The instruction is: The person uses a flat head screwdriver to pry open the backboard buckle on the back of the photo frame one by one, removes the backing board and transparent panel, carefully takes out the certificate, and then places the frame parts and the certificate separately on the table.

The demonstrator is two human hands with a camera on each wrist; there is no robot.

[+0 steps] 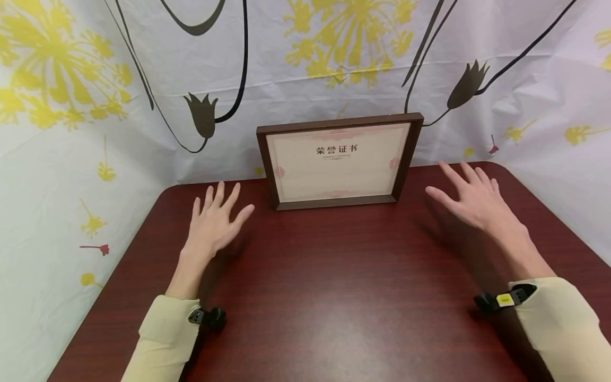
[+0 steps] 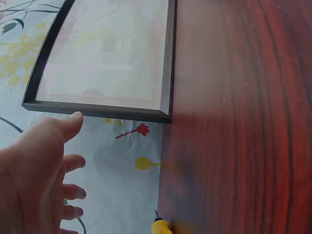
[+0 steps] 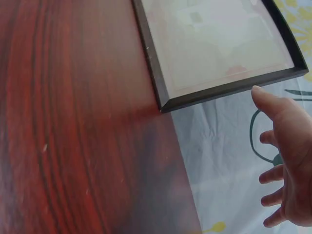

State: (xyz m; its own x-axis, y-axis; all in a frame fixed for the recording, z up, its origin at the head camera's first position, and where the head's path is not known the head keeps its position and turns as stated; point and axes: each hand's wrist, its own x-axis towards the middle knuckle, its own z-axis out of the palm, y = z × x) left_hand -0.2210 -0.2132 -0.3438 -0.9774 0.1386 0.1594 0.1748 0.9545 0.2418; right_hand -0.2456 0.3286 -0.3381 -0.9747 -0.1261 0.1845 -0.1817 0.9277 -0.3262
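A dark brown picture frame (image 1: 340, 204) stands upright at the back of the table, leaning slightly, with a cream certificate (image 1: 334, 170) behind its glass. Left of it in the head view is my left hand (image 1: 212, 225), fingers spread and holding nothing. My right hand (image 1: 474, 199) is spread on the other side, also with nothing in it. Both hands cast shadows on the tabletop. In the left wrist view, the thumb (image 2: 73, 126) overlaps the frame's side edge. The right wrist view has the other thumb (image 3: 265, 101) right by the opposite edge.
The dark red wooden table (image 1: 334, 276) has rounded back corners. A white cloth (image 1: 157, 74) printed with yellow flowers and dark stems hangs behind it and along both sides. At the bottom of the left wrist view shows a yellow thing (image 2: 161, 226) with a dark pointed tip.
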